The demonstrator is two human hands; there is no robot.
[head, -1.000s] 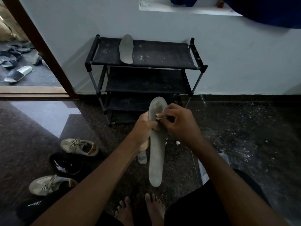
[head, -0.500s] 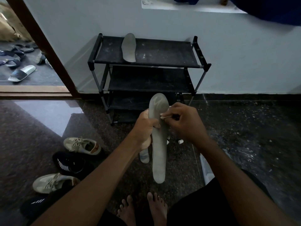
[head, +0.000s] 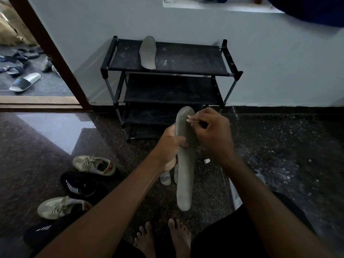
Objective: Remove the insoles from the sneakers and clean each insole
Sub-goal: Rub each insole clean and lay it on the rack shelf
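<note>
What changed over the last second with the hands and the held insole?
The right hand, pinching a small white-tipped stick, moved its tip up the long grey insole toward the upper end. Nothing taken or released. The left hand still grips the insole's middle; the second grey insole still lies on the black metal rack.
</note>
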